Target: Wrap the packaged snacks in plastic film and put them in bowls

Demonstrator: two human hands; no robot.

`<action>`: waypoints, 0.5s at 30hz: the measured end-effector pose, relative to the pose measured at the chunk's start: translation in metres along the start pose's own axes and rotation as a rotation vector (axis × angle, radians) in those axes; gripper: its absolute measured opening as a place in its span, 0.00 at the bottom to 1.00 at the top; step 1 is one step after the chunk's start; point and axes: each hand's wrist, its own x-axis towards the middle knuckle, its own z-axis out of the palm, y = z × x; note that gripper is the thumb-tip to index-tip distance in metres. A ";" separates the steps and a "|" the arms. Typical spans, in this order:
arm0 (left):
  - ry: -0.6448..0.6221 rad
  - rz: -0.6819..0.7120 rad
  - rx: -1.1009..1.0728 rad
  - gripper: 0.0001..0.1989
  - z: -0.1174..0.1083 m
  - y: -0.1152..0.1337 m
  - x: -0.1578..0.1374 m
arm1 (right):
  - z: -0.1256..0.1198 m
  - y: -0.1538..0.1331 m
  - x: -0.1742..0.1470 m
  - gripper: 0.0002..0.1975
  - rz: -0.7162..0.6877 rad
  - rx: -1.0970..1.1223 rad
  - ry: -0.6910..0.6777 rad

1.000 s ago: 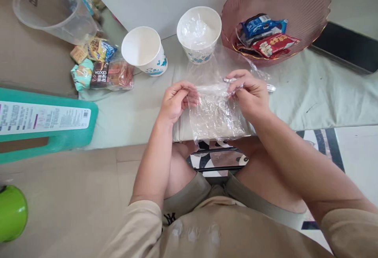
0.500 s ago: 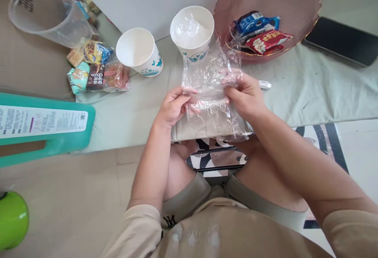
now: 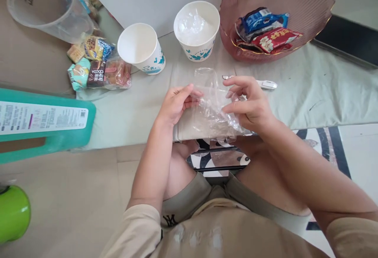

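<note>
From my remote seat I watch the left hand (image 3: 178, 102) pinch the left edge of a crinkled, clear plastic bag (image 3: 211, 114), thumb nearly against the fingers. The right hand (image 3: 249, 102) has its fingers parted and curved at the bag's other side; I can't tell whether they grip the film. I see the bag at the near edge of the pale green cloth (image 3: 138, 108), below a white paper cup with teal print (image 3: 198, 52).

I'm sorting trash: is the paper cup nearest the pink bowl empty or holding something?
Holding something: crumpled clear plastic shows inside the paper cup.
</note>
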 end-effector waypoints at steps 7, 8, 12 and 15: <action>0.220 0.098 0.059 0.26 0.010 -0.003 0.005 | 0.003 -0.005 0.001 0.17 -0.044 -0.175 -0.022; 0.220 0.114 0.071 0.23 0.011 -0.004 0.005 | 0.004 -0.003 0.000 0.18 -0.066 -0.180 -0.020; 0.085 0.150 0.043 0.12 0.004 -0.008 0.002 | 0.004 0.006 0.000 0.17 -0.113 -0.117 0.029; -0.019 0.187 -0.012 0.24 -0.006 -0.005 -0.002 | 0.000 0.010 0.002 0.15 0.031 -0.046 0.171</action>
